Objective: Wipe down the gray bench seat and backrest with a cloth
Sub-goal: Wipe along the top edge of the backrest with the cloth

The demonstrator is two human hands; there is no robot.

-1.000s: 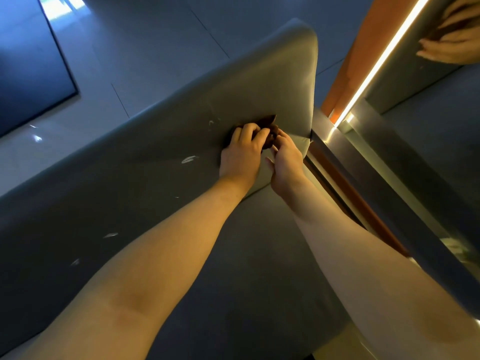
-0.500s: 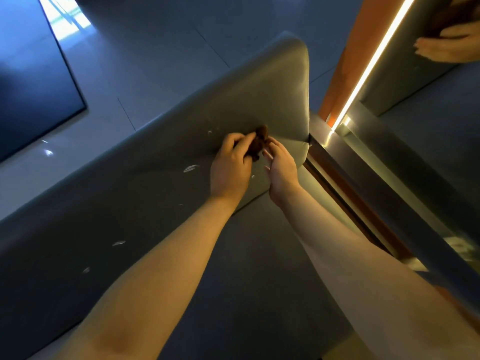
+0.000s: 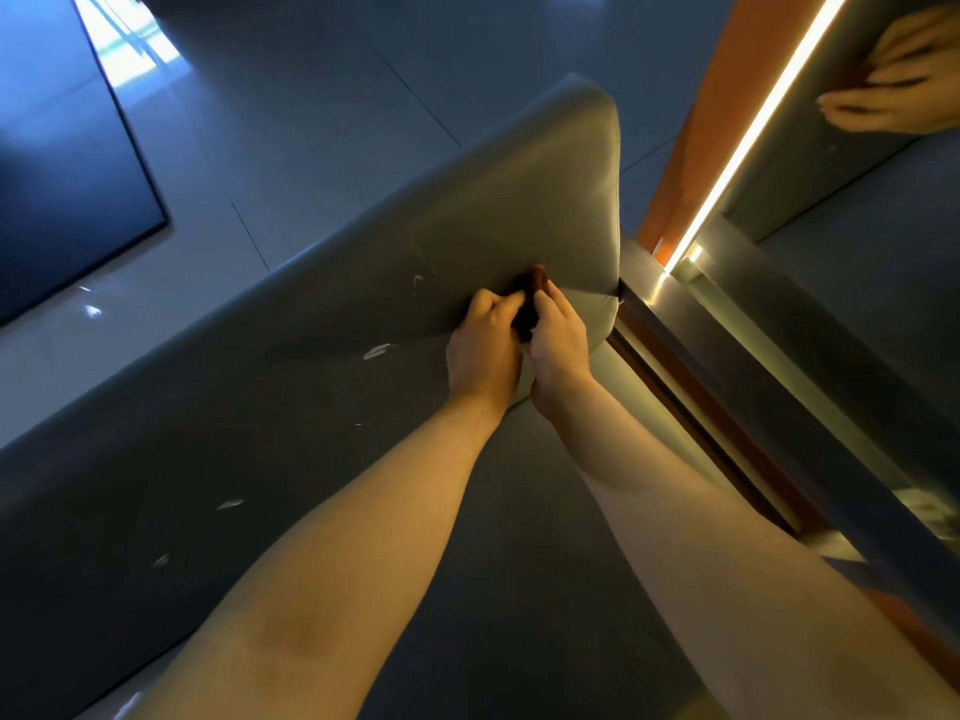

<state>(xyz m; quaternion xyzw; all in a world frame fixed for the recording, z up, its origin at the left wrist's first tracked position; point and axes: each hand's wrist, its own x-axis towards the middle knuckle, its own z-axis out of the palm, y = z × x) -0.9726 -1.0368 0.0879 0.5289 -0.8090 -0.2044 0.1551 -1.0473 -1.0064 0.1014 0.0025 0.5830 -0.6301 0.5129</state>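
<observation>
Bunching brown cloth (image 3: pixel 525 311) at backrest (image 3: pixel 519 210) end, left hand (image 3: pixel 480 350) and right hand (image 3: pixel 558 343) both pinching it; next likely pressing cloth flat, wiping along bench.

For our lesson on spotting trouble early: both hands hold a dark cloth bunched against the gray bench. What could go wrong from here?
1. The cloth is bunched small between the left hand and right hand, so it may cover little of the bench per stroke.
2. The white marks further left could be missed.
3. The right hand works close to the metal ledge; knuckles might knock it.
</observation>
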